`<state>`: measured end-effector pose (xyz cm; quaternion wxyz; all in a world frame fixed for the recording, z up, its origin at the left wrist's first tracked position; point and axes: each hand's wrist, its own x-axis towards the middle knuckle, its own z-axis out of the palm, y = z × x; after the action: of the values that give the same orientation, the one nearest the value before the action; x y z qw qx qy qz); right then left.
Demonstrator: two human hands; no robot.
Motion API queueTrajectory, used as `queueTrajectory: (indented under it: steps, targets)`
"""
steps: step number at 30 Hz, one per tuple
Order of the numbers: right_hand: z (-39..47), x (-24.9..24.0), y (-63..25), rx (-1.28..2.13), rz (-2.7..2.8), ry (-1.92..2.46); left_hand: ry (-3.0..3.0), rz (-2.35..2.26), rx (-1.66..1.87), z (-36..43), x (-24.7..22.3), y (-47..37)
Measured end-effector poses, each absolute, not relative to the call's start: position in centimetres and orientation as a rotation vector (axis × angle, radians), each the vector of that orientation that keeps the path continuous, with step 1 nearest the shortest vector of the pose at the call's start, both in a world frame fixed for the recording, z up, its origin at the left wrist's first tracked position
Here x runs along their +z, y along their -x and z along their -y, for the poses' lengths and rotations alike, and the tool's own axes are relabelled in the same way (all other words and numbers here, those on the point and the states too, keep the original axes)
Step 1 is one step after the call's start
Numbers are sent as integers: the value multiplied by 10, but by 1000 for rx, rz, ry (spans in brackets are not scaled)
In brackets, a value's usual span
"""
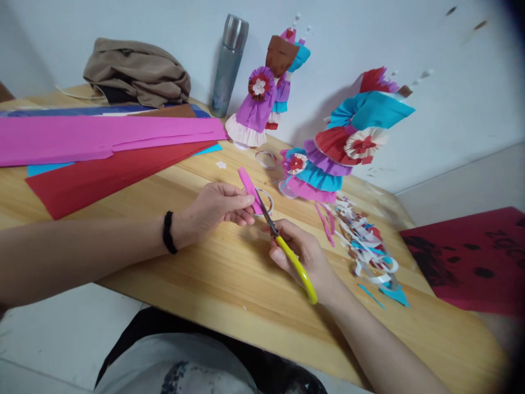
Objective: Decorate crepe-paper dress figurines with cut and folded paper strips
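My left hand point(221, 210) pinches a narrow folded strip of pink paper point(247, 181) between thumb and fingers above the table. In my right hand point(305, 251) is a pair of scissors point(294, 261) with yellow handles. Their dark blades lie along the strip's right edge, close to my left fingertips; whether they are cutting into it I cannot tell. Behind the strip a roll of tape point(268, 201) lies on the table, partly hidden by the paper and blades. A small white paper flower point(221, 164) lies a little beyond my left hand.
Long pink point(82, 137) and red sheets point(123, 178) lie at the left. Ruffled paper dress figures point(256, 109) and a grey flask point(227, 76) stand along the wall, near a brown cloth bundle point(139, 71). Paper scraps point(371, 246) are heaped on the right, by a red box point(471, 257).
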<state>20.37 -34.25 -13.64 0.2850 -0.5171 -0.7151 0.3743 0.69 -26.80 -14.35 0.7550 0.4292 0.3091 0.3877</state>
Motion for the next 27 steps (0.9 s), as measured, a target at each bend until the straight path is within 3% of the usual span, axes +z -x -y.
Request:
queueTrajectory:
  steps: [27]
  targets:
    - [346,-148,-202,1047,1812,1430,-881,-690,829,269,-145,-8]
